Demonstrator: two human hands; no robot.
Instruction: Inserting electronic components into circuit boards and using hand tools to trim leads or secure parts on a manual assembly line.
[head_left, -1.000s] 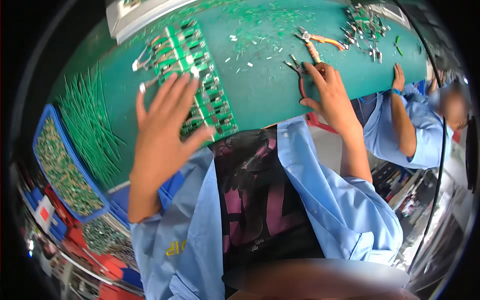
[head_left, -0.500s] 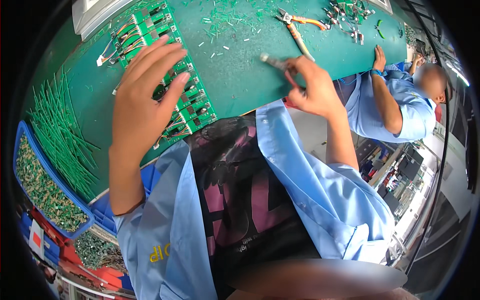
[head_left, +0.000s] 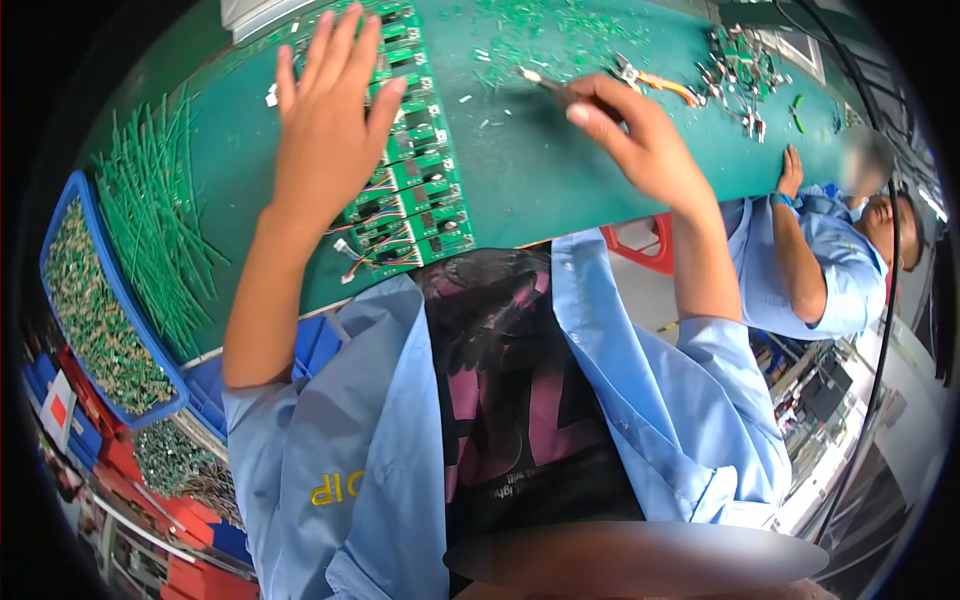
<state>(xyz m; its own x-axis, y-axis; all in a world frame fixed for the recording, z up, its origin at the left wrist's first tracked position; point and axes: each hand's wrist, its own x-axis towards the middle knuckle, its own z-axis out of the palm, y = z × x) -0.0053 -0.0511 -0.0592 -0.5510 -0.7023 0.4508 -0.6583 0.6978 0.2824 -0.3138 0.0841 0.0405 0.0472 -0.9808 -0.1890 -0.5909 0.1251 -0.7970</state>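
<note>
A panel of green circuit boards (head_left: 435,190) lies on the green bench top, with dark components and small bundles of coloured wires along it. My left hand (head_left: 332,150) is spread over the far left part of this panel, fingers apart and holding nothing; it hides the boards beneath. Right of the panel, my right hand (head_left: 645,145) pinches a slim tool (head_left: 545,82) with a whitish tip pointing left. Its kind is unclear, as my fingers cover most of it. Just beyond that hand lie pliers (head_left: 665,88) with orange handles, partly hidden by it.
Green scraps (head_left: 540,35) litter the far bench. Wired parts (head_left: 740,75) are heaped at far right. Long green strips (head_left: 150,210) lie at left beside a blue bin (head_left: 180,400) of small pieces. A co-worker (head_left: 800,250) in blue sits at right, near a red stool (head_left: 650,250).
The whole view has shifted. My left hand has moved farther along the panel toward its far end. My right hand, still holding the slim tool, has moved away from me, toward the scraps.
</note>
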